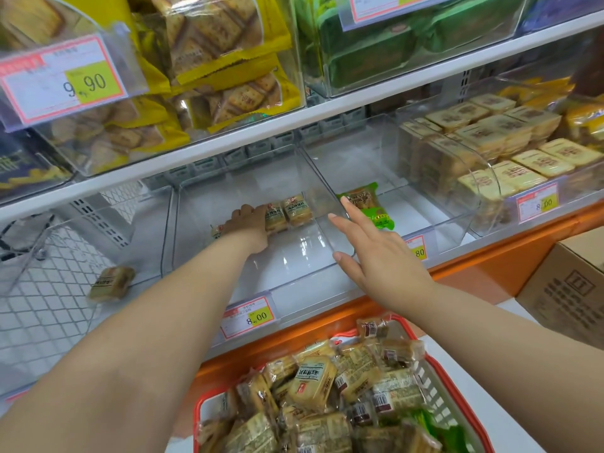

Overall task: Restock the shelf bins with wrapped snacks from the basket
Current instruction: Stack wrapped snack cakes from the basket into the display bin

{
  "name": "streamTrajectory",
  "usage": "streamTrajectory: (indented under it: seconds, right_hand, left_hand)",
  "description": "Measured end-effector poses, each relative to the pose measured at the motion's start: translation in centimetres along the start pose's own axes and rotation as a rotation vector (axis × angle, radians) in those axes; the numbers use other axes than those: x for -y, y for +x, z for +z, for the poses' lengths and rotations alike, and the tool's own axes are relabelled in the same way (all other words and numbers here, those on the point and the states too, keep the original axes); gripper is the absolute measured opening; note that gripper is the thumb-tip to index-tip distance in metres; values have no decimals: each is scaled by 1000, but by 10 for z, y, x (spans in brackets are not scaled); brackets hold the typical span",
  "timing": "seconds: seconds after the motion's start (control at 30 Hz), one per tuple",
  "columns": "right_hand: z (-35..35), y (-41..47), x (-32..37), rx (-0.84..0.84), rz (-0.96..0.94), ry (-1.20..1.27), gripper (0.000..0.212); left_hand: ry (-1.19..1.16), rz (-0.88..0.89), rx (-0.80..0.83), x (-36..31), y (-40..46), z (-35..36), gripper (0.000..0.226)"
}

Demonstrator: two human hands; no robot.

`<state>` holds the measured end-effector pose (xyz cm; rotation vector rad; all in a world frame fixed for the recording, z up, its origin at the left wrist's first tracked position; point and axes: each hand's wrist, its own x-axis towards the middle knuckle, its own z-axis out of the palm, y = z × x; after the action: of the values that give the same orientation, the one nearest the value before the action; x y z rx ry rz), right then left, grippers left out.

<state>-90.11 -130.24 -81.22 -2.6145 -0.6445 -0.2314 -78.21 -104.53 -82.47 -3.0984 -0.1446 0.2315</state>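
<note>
My left hand (250, 227) reaches deep into the middle clear bin (294, 282) and touches a tan wrapped snack (274, 217); a second tan snack (298, 210) lies right beside it. How its fingers lie is hidden. Another small pack (216, 231) peeks out left of the wrist. My right hand (376, 253) hovers with straight, spread fingers over the divider toward the neighbouring bin, where a green wrapped snack (367, 204) lies. The red-rimmed basket (441, 364) at the bottom is heaped with tan wrapped snacks (312, 385).
A lone tan snack (112, 282) lies in the left bin over white mesh. Full bins of crackers (510, 142) stand at right, yellow packs (209, 60) and green packs (376, 53) on the shelf above. A cardboard box (568, 289) sits at far right. Price tags (250, 317) front the bins.
</note>
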Motion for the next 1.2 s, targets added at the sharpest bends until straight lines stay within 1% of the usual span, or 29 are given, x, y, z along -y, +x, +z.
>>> streamTrajectory:
  seconds: [0.07,0.13,0.2,0.27,0.3,0.33,0.37,0.4,0.43,0.47,0.53,0.57,0.6,0.63,0.67,0.7,0.73,0.77,0.8,0.87,0.9,0.93,1.03,1.07,1.13,1.2]
  right_hand:
    - [-1,1,0,2,-1,28,56]
    - [-2,-1,0,5,7,72,58]
    - [-6,-7,1,-35,12,102,66]
    - [-13,-17,4,-132,33,69,71]
    - [-17,-21,6,-195,51,66,68]
    - [-22,-25,11,-250,74,81,61]
    - [-26,-31,15,-271,107,105,51]
    - [-31,-37,20,-243,149,128,40]
    - [-36,-44,24,-144,198,136,31]
    - [-40,-53,29,26,239,108,26]
    - [-46,-75,38,458,243,-20,30]
    - [-46,-89,43,680,233,-88,38]
    - [-43,-102,47,883,219,-158,49]
    - [-38,-114,50,1046,208,-220,63]
    - [-31,-125,51,1158,200,-259,73]
    - [-23,-135,51,1214,180,-279,79]
    - [-14,-142,50,1217,149,-296,81]
    - [-5,-147,49,1185,118,-311,79]
    - [2,-151,49,1125,85,-318,72]
    - [10,-150,47,986,42,-309,49]
    - [10,-147,47,934,47,-278,38]
    - [8,-142,47,896,73,-199,33]
    - [-12,-125,55,793,219,232,34]
    - [-19,-120,59,746,234,333,33]
    - [-30,-112,67,679,221,437,31]
    - [-39,-105,77,635,209,472,37]
  left_hand:
    - [-37,26,-3,-6,-18,-7,70]
    - [-156,77,-44,-13,-45,-14,58]
    - [-280,175,-144,-17,-83,-18,44]
    - [-313,293,-282,-19,-128,-19,32]
    - [-312,357,-345,-20,-149,-19,28]
    - [-309,413,-388,-20,-169,-16,25]
    - [-314,461,-403,-20,-187,-12,23]
    - [-317,499,-393,-20,-203,-7,22]
    - [-317,521,-359,-20,-218,-2,22]
    - [-310,530,-301,-20,-232,4,26]
    - [-289,539,-138,-24,-256,13,37]
    - [-294,541,-52,-26,-267,18,41]
    - [-309,529,36,-28,-277,22,43]
    - [-327,511,117,-31,-286,26,43]
    - [-337,498,183,-33,-293,29,41]
    - [-331,495,230,-34,-299,33,38]
    - [-311,497,265,-35,-303,35,34]
    - [-296,501,291,-37,-306,38,29]
    - [-302,499,313,-37,-308,39,26]
    - [-391,473,346,-39,-311,38,26]
    - [-459,455,352,-38,-312,36,29]
    - [-531,436,358,-37,-313,34,33]
    - [-701,385,421,-28,-311,27,50]
    - [-771,365,453,-25,-311,25,53]
    - [-955,302,476,-22,-310,20,52]
    - [-1128,210,450,-19,-307,14,48]
